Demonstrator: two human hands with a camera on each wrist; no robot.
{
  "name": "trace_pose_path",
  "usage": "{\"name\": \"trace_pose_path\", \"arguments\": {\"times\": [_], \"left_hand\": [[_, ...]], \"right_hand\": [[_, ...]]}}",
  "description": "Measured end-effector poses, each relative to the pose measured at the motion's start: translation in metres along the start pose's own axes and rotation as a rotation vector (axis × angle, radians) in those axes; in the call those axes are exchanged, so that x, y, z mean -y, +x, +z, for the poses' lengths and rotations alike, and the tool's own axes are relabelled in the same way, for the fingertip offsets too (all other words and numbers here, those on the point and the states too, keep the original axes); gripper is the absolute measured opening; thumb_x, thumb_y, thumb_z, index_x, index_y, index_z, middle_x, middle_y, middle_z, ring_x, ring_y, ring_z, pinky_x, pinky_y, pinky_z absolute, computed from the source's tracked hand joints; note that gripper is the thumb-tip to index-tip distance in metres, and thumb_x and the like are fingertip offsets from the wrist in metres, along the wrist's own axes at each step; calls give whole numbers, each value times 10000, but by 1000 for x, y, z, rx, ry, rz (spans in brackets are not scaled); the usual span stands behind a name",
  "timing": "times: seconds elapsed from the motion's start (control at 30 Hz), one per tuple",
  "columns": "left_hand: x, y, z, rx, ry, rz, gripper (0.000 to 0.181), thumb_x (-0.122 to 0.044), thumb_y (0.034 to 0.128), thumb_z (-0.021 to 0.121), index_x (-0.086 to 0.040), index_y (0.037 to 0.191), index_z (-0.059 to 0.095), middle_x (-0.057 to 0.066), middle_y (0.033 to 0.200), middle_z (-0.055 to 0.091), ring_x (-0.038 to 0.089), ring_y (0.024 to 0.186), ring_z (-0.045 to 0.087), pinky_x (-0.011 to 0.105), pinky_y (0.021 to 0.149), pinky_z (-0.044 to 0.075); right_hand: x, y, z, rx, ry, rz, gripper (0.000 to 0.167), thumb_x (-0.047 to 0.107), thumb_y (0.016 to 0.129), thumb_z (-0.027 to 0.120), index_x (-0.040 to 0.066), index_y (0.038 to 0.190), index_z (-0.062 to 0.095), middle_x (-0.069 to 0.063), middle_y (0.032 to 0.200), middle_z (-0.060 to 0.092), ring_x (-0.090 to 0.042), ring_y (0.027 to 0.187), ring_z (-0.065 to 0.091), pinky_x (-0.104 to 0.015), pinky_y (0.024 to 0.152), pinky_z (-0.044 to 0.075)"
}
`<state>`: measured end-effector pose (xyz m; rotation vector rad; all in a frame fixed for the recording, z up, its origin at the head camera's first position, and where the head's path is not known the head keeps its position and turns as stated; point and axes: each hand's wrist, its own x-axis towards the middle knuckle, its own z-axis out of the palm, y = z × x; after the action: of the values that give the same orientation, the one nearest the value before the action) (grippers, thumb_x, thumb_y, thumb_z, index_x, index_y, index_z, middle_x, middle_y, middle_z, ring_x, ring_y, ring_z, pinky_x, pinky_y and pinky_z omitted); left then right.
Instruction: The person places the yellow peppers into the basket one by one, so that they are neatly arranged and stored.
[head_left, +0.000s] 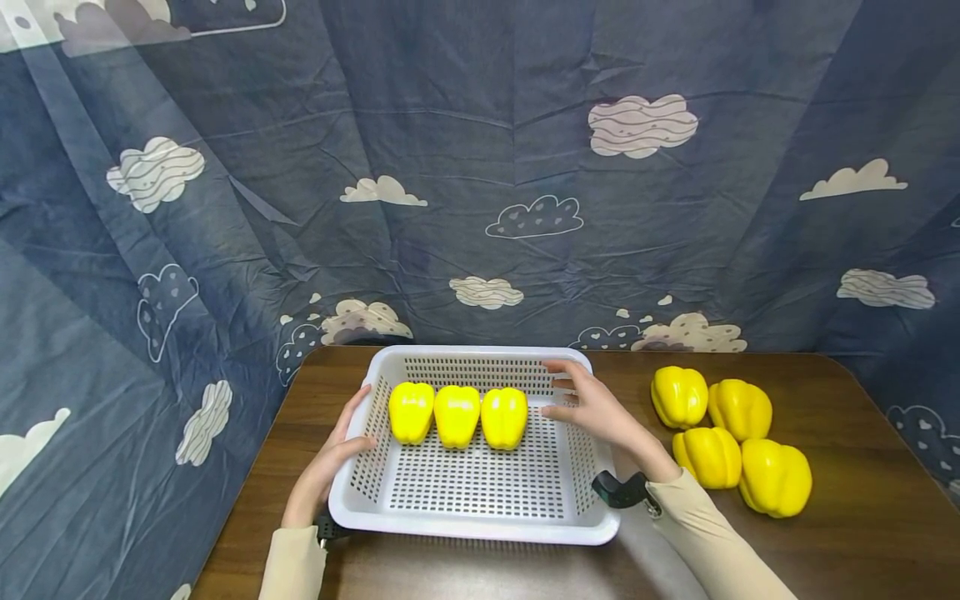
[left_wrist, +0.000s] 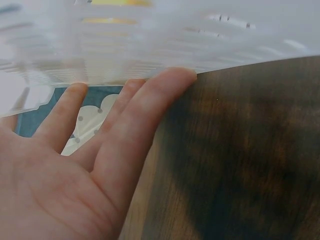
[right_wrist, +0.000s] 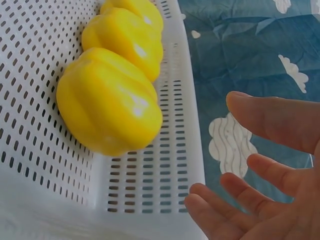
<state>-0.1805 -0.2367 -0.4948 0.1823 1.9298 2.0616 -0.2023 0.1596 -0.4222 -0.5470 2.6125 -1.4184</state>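
Observation:
A white perforated plastic basket (head_left: 480, 527) sits on the wooden table. Three yellow bell peppers stand in a row across its back half; the left one (head_left: 412, 413), middle one (head_left: 457, 417) and right one (head_left: 504, 418) nearly touch. My left hand (head_left: 330, 462) rests against the basket's left side, thumb spread from fairly straight fingers; the left wrist view shows these fingers (left_wrist: 120, 150) at the plastic. Over the basket's right side hovers my right hand (head_left: 592, 408), fingers apart and holding nothing. The right wrist view shows it beside the nearest pepper (right_wrist: 107, 102), not touching it.
Right of the basket, several more yellow bell peppers (head_left: 707, 458) lie grouped on the table (head_left: 862, 467). Behind the table hangs a dark blue curtain (head_left: 480, 125) with cloud prints. A black wrist strap (head_left: 621, 490) overlaps the basket's right rim in the head view.

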Motion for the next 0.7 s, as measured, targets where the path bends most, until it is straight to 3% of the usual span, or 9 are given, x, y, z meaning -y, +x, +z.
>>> {"name": "trace_pose_path", "arguments": {"times": [0.7], "left_hand": [[0,1,0,10,-31,-8,825,-3,872,464,-308,1530,69,116,1570,2,514,1293,244,556,863,410]], "right_hand": [[-6,-18,-17,-76,85,5,639,93,857,699,49,1410,382,-218,1408,395,-418,1242,444,-520,980,377]]}}
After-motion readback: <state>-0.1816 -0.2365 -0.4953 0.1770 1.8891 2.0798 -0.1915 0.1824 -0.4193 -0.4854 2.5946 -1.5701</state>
